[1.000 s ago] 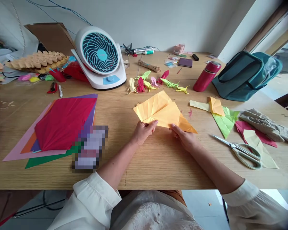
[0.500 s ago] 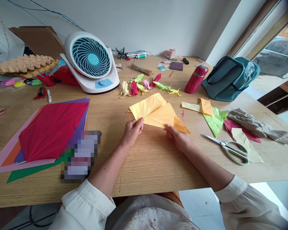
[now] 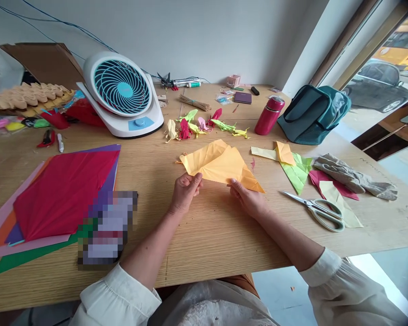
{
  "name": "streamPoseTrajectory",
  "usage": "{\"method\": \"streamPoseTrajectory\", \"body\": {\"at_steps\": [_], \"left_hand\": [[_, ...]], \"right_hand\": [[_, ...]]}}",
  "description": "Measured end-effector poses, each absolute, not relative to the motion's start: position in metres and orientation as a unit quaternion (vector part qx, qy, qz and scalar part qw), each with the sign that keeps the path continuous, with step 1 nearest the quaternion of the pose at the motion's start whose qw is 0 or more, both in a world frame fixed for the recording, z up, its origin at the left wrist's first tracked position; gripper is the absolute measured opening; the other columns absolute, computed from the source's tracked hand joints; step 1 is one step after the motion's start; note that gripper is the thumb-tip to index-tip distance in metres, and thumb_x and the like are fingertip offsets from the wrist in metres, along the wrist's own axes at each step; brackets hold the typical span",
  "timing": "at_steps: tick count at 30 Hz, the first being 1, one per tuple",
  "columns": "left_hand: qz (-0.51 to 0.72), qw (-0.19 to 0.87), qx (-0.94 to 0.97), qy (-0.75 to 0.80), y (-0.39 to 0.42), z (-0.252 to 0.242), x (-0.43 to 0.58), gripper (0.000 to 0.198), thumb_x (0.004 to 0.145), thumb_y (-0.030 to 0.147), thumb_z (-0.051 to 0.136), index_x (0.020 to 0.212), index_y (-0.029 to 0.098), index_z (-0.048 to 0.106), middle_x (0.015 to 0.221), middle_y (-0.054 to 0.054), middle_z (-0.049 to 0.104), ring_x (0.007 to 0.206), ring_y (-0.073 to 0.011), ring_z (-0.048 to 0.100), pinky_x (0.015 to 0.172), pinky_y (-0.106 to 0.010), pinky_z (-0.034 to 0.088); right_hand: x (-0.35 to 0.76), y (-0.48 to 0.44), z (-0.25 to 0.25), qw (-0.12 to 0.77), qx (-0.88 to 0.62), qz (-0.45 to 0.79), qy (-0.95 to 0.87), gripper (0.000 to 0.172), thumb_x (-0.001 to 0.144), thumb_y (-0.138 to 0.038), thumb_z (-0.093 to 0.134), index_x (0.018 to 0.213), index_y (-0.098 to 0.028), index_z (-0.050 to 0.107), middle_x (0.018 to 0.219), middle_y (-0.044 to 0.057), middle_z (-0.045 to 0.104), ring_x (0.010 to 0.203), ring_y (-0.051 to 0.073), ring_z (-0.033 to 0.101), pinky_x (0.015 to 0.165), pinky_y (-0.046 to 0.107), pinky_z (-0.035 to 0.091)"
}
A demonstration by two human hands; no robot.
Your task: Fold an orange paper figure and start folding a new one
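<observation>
A creased, partly folded sheet of yellow-orange paper (image 3: 219, 164) sits in the middle of the wooden table (image 3: 211, 226). My left hand (image 3: 184, 194) pinches its near left edge, fingers closed on the paper. My right hand (image 3: 247, 199) pinches the near right edge beside the pointed corner. Both sleeves are white. Behind the sheet lies a row of several small folded paper figures (image 3: 204, 125) in yellow, red, pink and green.
Stacked coloured sheets (image 3: 61, 190) lie at left, a white and teal fan (image 3: 120, 95) behind them. Scissors (image 3: 318, 210), paper scraps (image 3: 295, 170), a grey cloth (image 3: 353, 179), a red bottle (image 3: 268, 116) and a teal bag (image 3: 311, 115) fill the right side.
The view has swung to the right, so everything sits further left in the picture. My left hand slid its grip along the paper's near edge; the sheet stays between both hands.
</observation>
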State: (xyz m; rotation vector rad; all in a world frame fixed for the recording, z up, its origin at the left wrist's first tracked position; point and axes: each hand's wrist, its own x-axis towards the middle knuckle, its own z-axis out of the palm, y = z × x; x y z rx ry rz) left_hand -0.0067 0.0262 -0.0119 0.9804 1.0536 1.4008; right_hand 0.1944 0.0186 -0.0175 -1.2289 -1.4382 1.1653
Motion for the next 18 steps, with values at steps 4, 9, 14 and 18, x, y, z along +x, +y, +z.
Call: {"method": "streamPoseTrajectory", "body": {"at_steps": [4,9,14,18], "left_hand": [[0.571,0.592,0.374,0.429,0.017,-0.008,0.005,0.052,0.054,0.051,0.092,0.084,0.013,0.071,0.077,-0.003,0.068,0.063,-0.0114,0.058,0.042,-0.019,0.038],[0.571,0.631,0.302,0.430,0.011,-0.007,0.014,0.056,0.053,0.040,0.094,0.097,0.016,0.069,0.087,-0.002,0.072,0.061,-0.0097,0.062,0.043,-0.017,0.041],[0.590,0.615,0.277,0.444,0.017,-0.008,0.007,0.061,0.053,0.043,0.094,0.101,0.018,0.068,0.096,-0.004,0.075,0.059,-0.0099,0.065,0.041,-0.017,0.039],[0.596,0.607,0.272,0.449,0.025,-0.007,-0.003,0.059,0.056,0.043,0.092,0.103,0.018,0.067,0.088,-0.003,0.076,0.062,-0.0137,0.069,0.041,-0.018,0.037]], "right_hand": [[0.190,0.012,-0.009,0.429,-0.500,0.452,-0.602,0.055,0.085,-0.071,0.056,0.058,-0.025,0.044,0.057,-0.002,0.044,0.056,0.015,0.043,0.059,0.031,0.040],[0.186,0.008,-0.003,0.391,-0.516,0.468,-0.601,0.055,0.076,-0.077,0.062,0.061,-0.025,0.050,0.059,0.000,0.050,0.057,0.017,0.046,0.060,0.033,0.044],[0.189,0.010,-0.002,0.390,-0.503,0.481,-0.603,0.056,0.082,-0.072,0.059,0.055,-0.024,0.052,0.057,0.000,0.053,0.056,0.016,0.047,0.060,0.032,0.043],[0.193,0.015,-0.011,0.421,-0.482,0.497,-0.586,0.054,0.086,-0.067,0.059,0.055,-0.022,0.058,0.054,0.000,0.053,0.054,0.014,0.045,0.059,0.030,0.039]]}}
